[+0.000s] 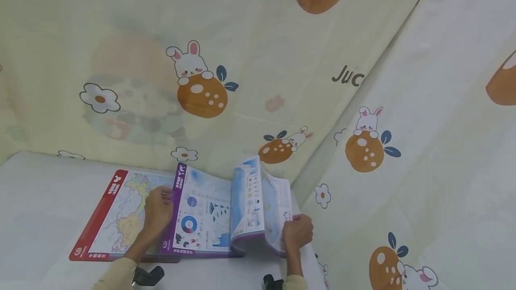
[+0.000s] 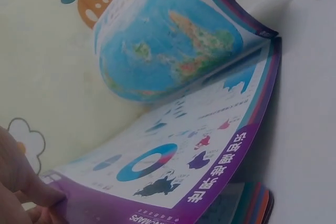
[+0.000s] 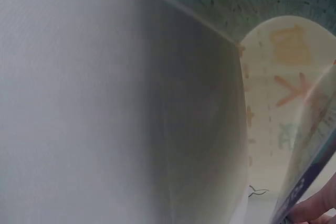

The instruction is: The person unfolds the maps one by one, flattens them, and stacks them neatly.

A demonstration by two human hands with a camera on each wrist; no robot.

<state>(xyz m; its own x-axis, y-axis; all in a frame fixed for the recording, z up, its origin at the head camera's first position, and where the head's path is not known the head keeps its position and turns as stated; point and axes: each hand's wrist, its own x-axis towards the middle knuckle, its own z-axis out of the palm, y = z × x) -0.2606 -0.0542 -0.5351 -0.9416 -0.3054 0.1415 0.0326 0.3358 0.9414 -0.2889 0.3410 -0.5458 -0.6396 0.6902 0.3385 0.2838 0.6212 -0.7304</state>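
A world map (image 1: 207, 218) with a purple border, printed with charts, stands partly raised and folded over itself in the head view. At its left purple edge, my left hand (image 1: 158, 211) pinches the sheet. My right hand (image 1: 298, 232) grips the opposite edge, where the paper curls up into a bent flap (image 1: 247, 200). In the left wrist view, the left thumb and fingers press on the purple margin, and a blue world map panel (image 2: 168, 45) arches above. The right wrist view has the right fingers (image 3: 315, 208) holding a dark-bordered edge.
Under my left forearm lies a red-bordered map (image 1: 129, 218), partly covered by the purple one. Both are on a white table (image 1: 36, 209). A printed curtain (image 1: 250, 79) with rabbits and orange fruits hangs right behind and to the right of the table.
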